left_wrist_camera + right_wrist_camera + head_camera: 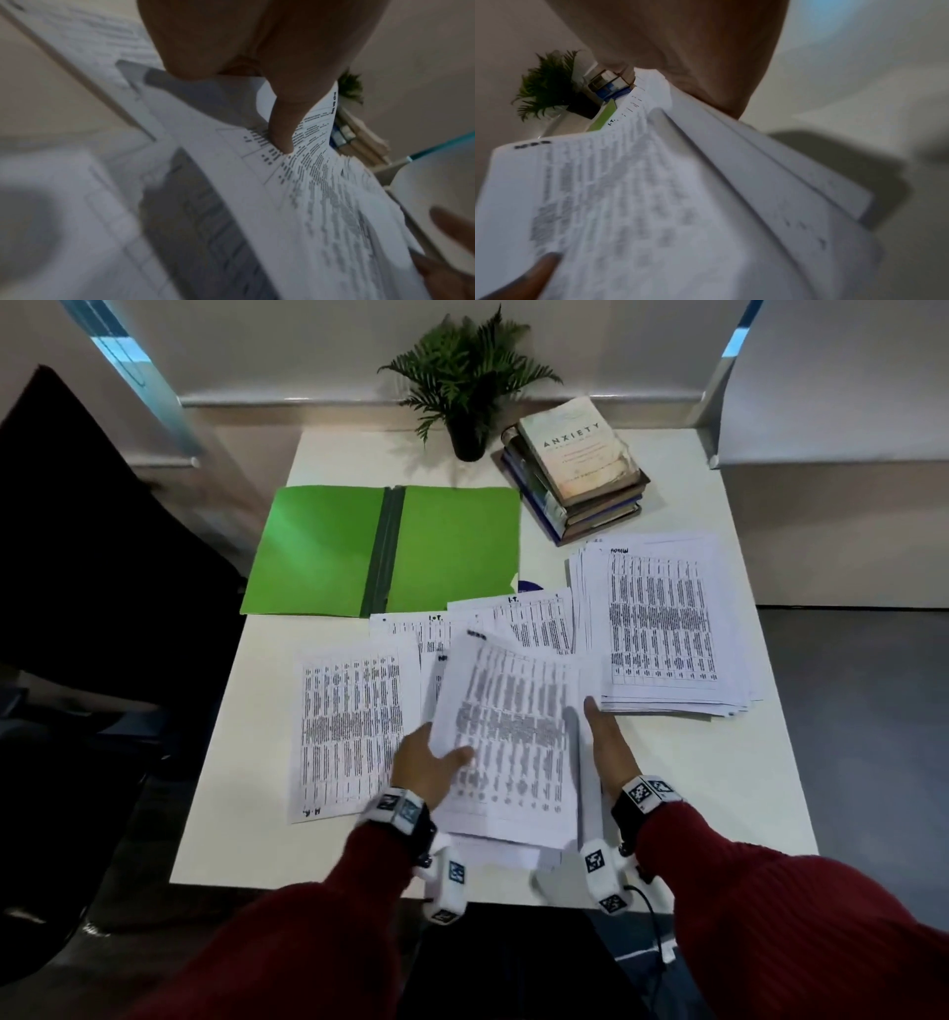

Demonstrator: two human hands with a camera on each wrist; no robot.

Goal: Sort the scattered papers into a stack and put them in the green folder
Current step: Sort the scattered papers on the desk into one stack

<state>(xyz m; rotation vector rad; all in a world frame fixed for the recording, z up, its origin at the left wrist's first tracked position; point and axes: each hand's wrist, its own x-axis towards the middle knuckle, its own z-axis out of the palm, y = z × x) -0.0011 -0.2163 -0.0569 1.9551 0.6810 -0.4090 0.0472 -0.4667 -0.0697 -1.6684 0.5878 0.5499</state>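
I hold a bundle of printed sheets (513,737) above the near middle of the white table (719,788). My left hand (441,755) pinches its left edge, the thumb (282,132) lying on the top sheet. On the bundle's right edge is my right hand (603,742), thumb on top and fingers hidden beneath. The green folder (328,546) lies open at the back left. A thick paper stack (662,624) sits at the right. One loose sheet (349,731) lies at the left, and two more sheets (534,624) lie behind the bundle.
A potted fern (467,377) and a pile of books (580,464) stand at the back of the table. A dark chair (77,557) is off the left side. Bare tabletop shows at the near right.
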